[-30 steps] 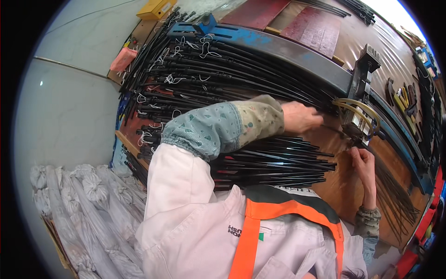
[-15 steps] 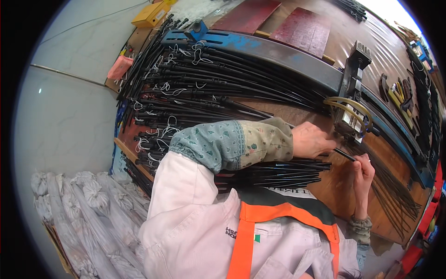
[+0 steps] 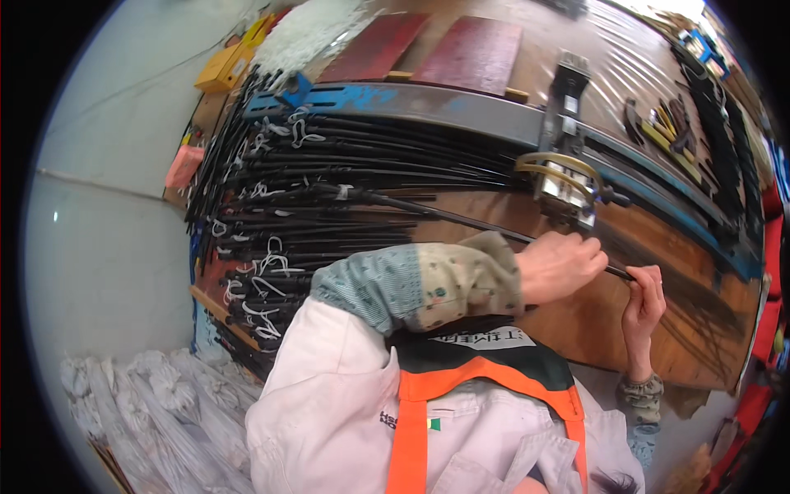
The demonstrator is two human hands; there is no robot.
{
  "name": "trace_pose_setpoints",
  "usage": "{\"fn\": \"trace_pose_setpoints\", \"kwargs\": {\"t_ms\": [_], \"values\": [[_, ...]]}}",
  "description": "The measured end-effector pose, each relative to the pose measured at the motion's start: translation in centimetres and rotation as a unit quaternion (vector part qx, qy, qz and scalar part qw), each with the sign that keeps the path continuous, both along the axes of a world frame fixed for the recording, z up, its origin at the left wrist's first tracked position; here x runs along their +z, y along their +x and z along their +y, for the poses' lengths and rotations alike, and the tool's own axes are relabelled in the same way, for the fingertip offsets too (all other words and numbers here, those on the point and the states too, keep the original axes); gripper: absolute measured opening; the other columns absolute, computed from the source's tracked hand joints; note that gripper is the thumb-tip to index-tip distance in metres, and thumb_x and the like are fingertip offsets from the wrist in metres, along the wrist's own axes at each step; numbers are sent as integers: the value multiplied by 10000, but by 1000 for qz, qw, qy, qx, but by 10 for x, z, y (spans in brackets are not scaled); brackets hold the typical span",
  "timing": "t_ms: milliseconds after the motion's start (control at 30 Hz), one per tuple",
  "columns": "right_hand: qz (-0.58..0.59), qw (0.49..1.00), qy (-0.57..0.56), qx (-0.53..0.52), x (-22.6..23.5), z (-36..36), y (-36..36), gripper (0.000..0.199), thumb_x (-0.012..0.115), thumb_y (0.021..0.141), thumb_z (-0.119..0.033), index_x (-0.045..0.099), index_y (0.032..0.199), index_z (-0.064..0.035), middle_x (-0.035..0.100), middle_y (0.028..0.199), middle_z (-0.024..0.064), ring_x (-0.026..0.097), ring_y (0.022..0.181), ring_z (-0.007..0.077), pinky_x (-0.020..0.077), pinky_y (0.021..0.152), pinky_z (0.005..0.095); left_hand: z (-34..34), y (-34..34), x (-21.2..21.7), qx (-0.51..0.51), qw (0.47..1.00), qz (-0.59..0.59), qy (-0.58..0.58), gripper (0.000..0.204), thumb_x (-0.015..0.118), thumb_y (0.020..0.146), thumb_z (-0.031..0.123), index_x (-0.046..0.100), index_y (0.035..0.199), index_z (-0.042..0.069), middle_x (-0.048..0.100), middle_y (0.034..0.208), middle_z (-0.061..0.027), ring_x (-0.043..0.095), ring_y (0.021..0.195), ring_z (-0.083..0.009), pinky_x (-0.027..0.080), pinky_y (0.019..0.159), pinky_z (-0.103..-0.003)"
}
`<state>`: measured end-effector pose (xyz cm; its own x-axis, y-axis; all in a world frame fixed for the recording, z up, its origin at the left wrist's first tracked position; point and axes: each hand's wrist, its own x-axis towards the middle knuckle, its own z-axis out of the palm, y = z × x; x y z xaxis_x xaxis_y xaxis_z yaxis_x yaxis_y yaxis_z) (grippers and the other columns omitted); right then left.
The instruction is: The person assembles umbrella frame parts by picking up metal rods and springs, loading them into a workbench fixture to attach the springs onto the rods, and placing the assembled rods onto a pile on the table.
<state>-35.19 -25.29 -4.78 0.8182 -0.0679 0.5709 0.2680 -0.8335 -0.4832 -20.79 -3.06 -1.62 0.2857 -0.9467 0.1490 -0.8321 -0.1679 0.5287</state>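
A long thin black rod [image 3: 473, 222] runs slantwise across the bench toward the lower right. My left hand [image 3: 564, 265], in a patterned sleeve, is closed around it just below a metal clamp-like fixture [image 3: 566, 193] with yellowish tubes. Farther along, my right hand [image 3: 644, 306] pinches the same rod close to its right end. Between the two hands a short dark stretch of it shows. Many similar black rods [image 3: 387, 152] with white string loops lie side by side to the left, and my left sleeve covers some of them.
A blue-grey metal beam [image 3: 461, 114] crosses the bench and carries the fixture. Beyond it lie two dark red boards [image 3: 469, 53] and, at right, several hand tools [image 3: 671, 136]. A yellow box [image 3: 222, 70] stands far left; white wrapped bundles [image 3: 164, 395] fill the lower left.
The view has shifted, so the bench things sit farther left. A long rod now stretches from my left hand over the others. My hands remain close together, with the rod between them.
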Motion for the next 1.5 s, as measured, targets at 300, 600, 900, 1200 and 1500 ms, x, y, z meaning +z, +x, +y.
{"fn": "trace_pose_setpoints", "kwargs": {"t_ms": [300,600,900,1200,1500], "values": [[6,953,3,-304,-43,-133,-23,477,763,901,-357,641,1312,-147,719,880,184,702,769,377,551,646,441,-38,56,100,-17,953,-300,-33,410,635,945,82,644,1353,123,591,770,-90,633,650,-309,512,557,-430],[-71,973,-49,-215,3,-154,2,677,829,850,-342,577,1452,-161,646,741,71,632,599,206,537,600,346,-116,80,79,-143,944,-294,54,639,622,849,-4,495,1472,61,593,927,-117,639,881,-311,528,766,-427],[10,963,2,-269,22,-91,32,586,772,861,-187,586,1413,-123,709,931,108,676,779,309,571,786,390,-105,80,91,-110,960,-255,-9,309,655,924,69,611,1231,81,601,851,-119,640,791,-334,519,671,-447],[-175,983,46,-27,30,-47,51,408,699,859,22,749,1242,-109,650,829,46,597,760,164,506,680,322,-47,81,102,-70,950,-303,-26,383,702,900,90,686,1278,152,554,757,-71,611,726,-257,498,640,-406],[-222,971,73,-56,30,-24,92,344,713,939,-139,700,1282,-149,737,890,103,687,707,275,550,629,370,9,108,110,24,965,-251,-69,382,692,926,88,668,1304,136,620,823,-101,638,717,-297,513,635,-428]]}}
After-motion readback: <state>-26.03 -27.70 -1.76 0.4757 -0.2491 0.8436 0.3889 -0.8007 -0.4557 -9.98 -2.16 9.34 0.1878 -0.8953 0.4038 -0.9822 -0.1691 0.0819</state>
